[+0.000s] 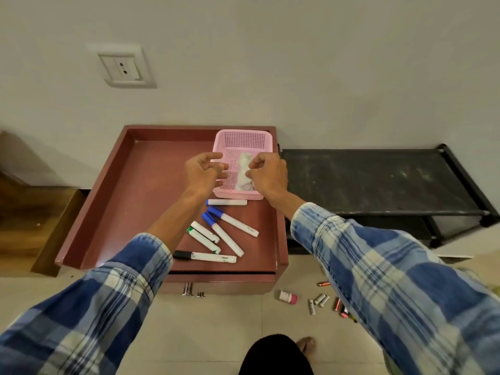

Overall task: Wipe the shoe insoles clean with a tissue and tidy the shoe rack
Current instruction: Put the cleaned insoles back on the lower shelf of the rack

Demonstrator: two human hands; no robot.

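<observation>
A crumpled white tissue [243, 171] lies in a pink perforated basket [243, 138] at the back right of a reddish-brown cabinet top [146, 190]. My right hand [269, 174] pinches the tissue's right side with fingertips. Over the basket's left rim hovers my left hand [201, 173], fingers curled and apart, holding nothing. The black shoe rack [373, 180] stands right of the cabinet, its dusty top shelf bare. No shoes or insoles are in sight.
Several white markers [227, 234] with blue, green and black caps lie on the cabinet's front half. Batteries [320, 300] and a small pink-capped bottle [288, 296] are scattered on the tiled floor. A wall socket [123, 67] is above left; wooden furniture [29, 201] at left.
</observation>
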